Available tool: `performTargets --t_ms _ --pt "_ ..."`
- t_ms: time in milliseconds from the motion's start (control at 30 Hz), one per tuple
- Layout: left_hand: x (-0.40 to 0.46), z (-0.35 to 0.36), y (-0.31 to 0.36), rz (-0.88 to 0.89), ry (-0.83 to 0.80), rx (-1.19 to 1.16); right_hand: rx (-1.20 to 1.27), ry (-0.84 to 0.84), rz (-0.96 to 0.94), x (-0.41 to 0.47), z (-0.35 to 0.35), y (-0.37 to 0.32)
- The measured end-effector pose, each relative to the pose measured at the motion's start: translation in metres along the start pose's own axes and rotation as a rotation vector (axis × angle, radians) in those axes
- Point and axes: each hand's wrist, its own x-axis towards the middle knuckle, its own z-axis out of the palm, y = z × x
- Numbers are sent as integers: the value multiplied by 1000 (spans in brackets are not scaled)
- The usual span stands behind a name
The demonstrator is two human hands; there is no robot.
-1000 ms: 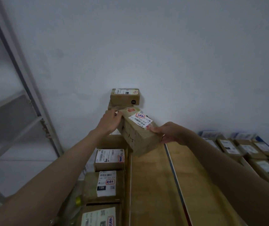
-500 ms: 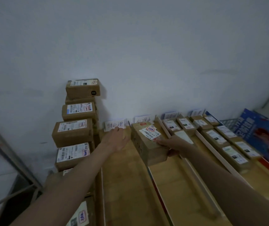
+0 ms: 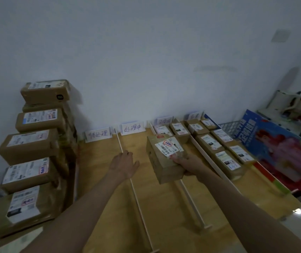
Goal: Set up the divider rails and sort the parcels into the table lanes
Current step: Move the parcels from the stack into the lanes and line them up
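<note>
Since the earlier frame, the left hand (image 3: 123, 166) has let go of the parcel (image 3: 165, 157); fingers relaxed, it lies over the thin divider rail (image 3: 137, 196). Right of that rail, the right hand (image 3: 186, 164) grips the parcel's near end, above the second lane of the table (image 3: 100, 170).

Single head-worn wide-angle view, looking forward and down over table (image 3: 164, 207) toward wall (image 3: 146, 52). Close range: both forearms entering from bottom edge, hands mid-frame. Parcel stack (image 3: 34, 152) at left edge, chair (image 3: 285, 103) at far right.
</note>
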Motion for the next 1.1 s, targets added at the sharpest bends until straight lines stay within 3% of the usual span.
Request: performTargets --t_ms 267,467,1100 --pt "15 39 141 -15 -40 14 -60 90 16 35 -125 74" --pt "26 53 202 -40 -69 23 -94 152 18 73 -182 119" --pt "184 97 222 -107 -94 -6 -239 22 -23 251 -175 118"
